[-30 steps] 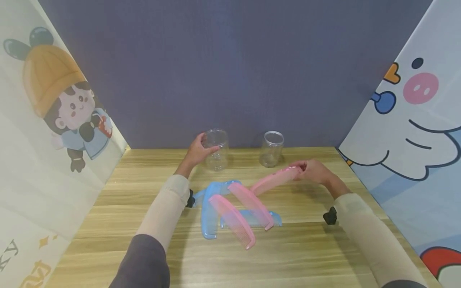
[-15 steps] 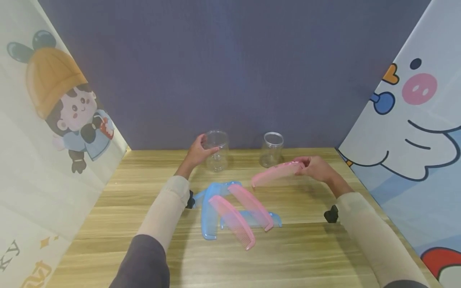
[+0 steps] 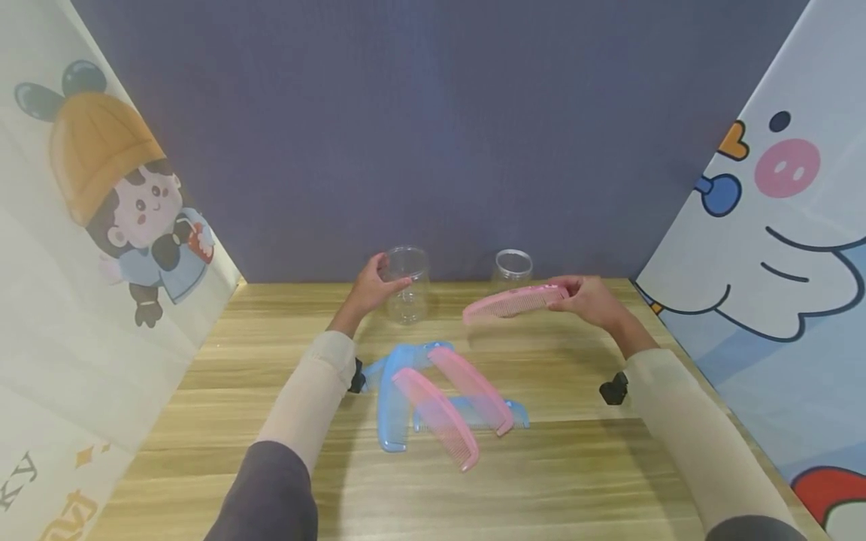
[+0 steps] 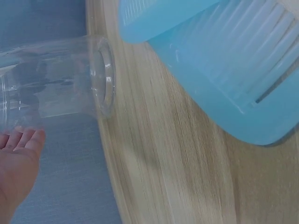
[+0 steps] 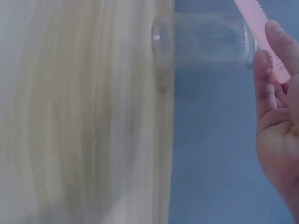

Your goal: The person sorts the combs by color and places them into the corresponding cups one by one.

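My left hand [image 3: 374, 288] grips a clear plastic jar [image 3: 409, 297] at the back of the table, thumb across its near side. In the left wrist view the jar [image 4: 65, 79] shows its base on the wood, with the fingertips near its upper part. Pinched by one end in my right hand [image 3: 587, 302] is a pink comb [image 3: 510, 303], raised above the table and pointing left. It overlaps a second clear jar [image 3: 514, 264] in the head view. Seen from the right wrist, the comb [image 5: 256, 23] crosses close to that jar's rim.
Two more pink combs [image 3: 440, 421] lie mid-table, overlapping several blue combs [image 3: 392, 398]. A dark wall [image 3: 433, 143] stands right behind the jars. Printed panels [image 3: 778, 248] close off both sides of the wooden tabletop [image 3: 271, 443].
My right hand has lifted the pink comb off the pile and carried it upward, swinging it toward level in front of the right jar. The left hand stays on its jar.
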Action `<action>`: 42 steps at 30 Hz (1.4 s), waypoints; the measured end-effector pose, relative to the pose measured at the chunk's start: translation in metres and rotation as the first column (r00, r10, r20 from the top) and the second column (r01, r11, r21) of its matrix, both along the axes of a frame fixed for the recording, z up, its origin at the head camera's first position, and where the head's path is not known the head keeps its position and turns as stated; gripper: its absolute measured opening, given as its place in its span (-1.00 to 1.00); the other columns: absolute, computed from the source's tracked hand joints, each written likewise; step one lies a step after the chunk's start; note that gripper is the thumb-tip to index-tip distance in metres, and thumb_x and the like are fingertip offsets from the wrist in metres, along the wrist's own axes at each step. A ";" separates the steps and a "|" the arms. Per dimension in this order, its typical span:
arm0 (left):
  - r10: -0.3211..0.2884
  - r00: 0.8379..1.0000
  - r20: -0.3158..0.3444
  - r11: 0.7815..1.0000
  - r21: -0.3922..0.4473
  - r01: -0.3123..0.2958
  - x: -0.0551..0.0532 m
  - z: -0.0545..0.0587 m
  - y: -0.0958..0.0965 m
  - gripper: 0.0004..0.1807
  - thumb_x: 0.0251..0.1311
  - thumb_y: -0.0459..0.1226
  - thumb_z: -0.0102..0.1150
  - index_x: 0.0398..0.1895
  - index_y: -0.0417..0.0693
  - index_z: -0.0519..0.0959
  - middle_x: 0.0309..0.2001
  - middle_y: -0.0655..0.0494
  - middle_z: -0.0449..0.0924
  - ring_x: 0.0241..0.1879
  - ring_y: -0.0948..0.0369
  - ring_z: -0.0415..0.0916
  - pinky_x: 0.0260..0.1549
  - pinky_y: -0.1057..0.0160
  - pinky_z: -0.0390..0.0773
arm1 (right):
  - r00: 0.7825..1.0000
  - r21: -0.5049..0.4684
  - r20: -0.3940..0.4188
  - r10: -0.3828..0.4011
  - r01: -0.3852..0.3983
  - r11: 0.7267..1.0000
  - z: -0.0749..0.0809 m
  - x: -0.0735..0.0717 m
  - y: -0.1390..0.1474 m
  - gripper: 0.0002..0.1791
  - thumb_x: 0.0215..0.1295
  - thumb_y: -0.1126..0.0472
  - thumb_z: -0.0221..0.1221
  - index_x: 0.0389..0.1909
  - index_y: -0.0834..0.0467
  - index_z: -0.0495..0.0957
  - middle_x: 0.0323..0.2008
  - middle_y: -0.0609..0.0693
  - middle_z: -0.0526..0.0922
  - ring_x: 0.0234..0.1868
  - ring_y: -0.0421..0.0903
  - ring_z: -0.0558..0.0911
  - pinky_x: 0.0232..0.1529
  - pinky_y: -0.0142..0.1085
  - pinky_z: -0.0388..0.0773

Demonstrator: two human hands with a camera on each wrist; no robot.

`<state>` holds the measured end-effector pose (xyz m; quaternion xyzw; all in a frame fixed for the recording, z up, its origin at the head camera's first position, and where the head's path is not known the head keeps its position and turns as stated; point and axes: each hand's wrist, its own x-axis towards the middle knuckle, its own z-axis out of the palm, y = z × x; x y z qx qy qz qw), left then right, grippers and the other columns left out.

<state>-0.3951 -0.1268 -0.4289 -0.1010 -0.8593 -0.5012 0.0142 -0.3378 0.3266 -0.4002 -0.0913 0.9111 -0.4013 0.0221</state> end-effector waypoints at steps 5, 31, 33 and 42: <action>-0.004 1.000 0.007 1.000 -0.003 0.004 0.001 0.001 -0.001 0.16 0.15 0.14 0.42 0.62 -0.15 -0.03 0.56 -0.17 0.17 0.52 -0.13 0.19 0.51 -0.08 0.28 | 1.000 -0.014 -0.020 0.000 0.000 1.000 0.011 -0.003 -0.014 -0.32 0.22 -0.01 0.45 0.29 0.23 0.55 0.07 0.24 0.69 -0.14 -0.17 0.60 -0.20 -0.43 0.64; -0.048 0.999 0.014 0.999 0.015 0.047 -0.001 0.002 -0.004 0.16 0.17 0.15 0.40 0.63 -0.11 -0.05 0.58 -0.14 0.15 0.54 -0.12 0.15 0.52 -0.09 0.27 | 0.991 -0.210 -0.054 -0.126 0.112 0.971 0.057 -0.028 -0.099 -0.33 0.15 0.05 0.50 0.28 0.15 0.58 0.04 0.16 0.73 -0.19 -0.19 0.65 -0.15 -0.35 0.69; -0.047 0.999 0.008 0.999 0.018 0.047 -0.001 0.002 -0.003 0.15 0.17 0.14 0.40 0.63 -0.12 -0.04 0.57 -0.14 0.16 0.54 -0.12 0.16 0.51 -0.09 0.28 | 0.990 -0.217 -0.059 -0.126 0.111 0.970 0.058 -0.031 -0.105 -0.34 0.16 0.07 0.50 0.28 0.15 0.58 0.04 0.17 0.72 -0.20 -0.19 0.64 -0.18 -0.37 0.68; -0.053 0.998 0.017 0.998 0.032 0.053 0.000 -0.001 -0.003 0.17 0.17 0.14 0.40 0.64 -0.12 -0.06 0.58 -0.13 0.13 0.55 -0.11 0.13 0.52 -0.10 0.25 | 0.980 -0.158 -0.156 -0.124 0.100 0.982 0.060 -0.038 -0.131 -0.33 0.15 0.05 0.50 0.27 0.16 0.59 -0.07 0.14 0.74 -0.31 -0.19 0.53 -0.42 -0.49 0.47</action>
